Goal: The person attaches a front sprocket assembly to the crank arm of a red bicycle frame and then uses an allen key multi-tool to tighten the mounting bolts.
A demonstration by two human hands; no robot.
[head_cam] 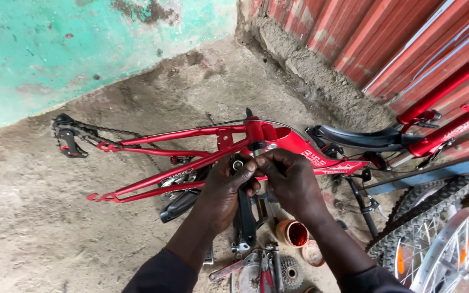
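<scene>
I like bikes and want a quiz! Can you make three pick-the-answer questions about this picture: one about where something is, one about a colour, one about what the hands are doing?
1. Where does the wheel lie?
A. bottom right
B. top left
C. on the frame

2. What colour is the frame?
A. blue
B. red
C. yellow

3. What are the left hand and right hand doing?
A. resting on the ground
B. holding a small part together by the frame
C. holding the wheel

Answers:
1 A, its tyre and spokes show in the bottom right corner.
2 B, its tubes are bright red.
3 B, both sets of fingers meet on a small part in front of the frame.
</scene>
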